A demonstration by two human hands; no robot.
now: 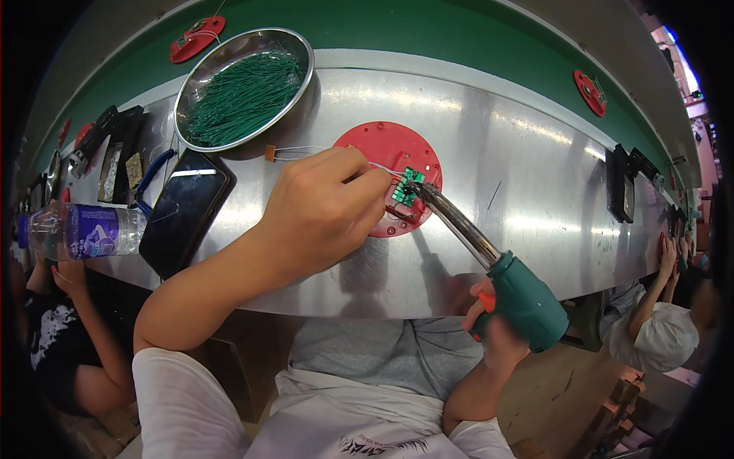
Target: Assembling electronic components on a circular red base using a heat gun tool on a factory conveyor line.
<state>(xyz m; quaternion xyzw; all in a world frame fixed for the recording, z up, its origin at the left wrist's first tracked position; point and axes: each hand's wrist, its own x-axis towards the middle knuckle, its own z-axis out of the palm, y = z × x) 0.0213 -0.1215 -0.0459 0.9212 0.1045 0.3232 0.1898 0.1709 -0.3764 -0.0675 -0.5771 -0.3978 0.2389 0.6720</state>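
Observation:
A round red plastic disc [390, 138] lies on the metal bench, carrying a small green circuit board [415, 177]. My left hand [325, 200] is closed over the disc's left part, fingers pinched around thin white wires [384, 167] that run to the board; its fingertips are partly hidden. On the other side of the hand, the wires lead to a small brown piece [270, 154]. My right hand [501, 340] grips a green soldering gun [533, 302] by its handle, a finger at the orange trigger. The gun's dark tip touches or hovers just over the board; I cannot tell which.
A steel bowl [307, 86] of green wires stands at the back left. Nearer are a black phone [187, 210], blue-handled pliers [155, 172] and a plastic bottle [95, 231]. More red discs [590, 93] sit on the green strip behind. Other people work at both sides.

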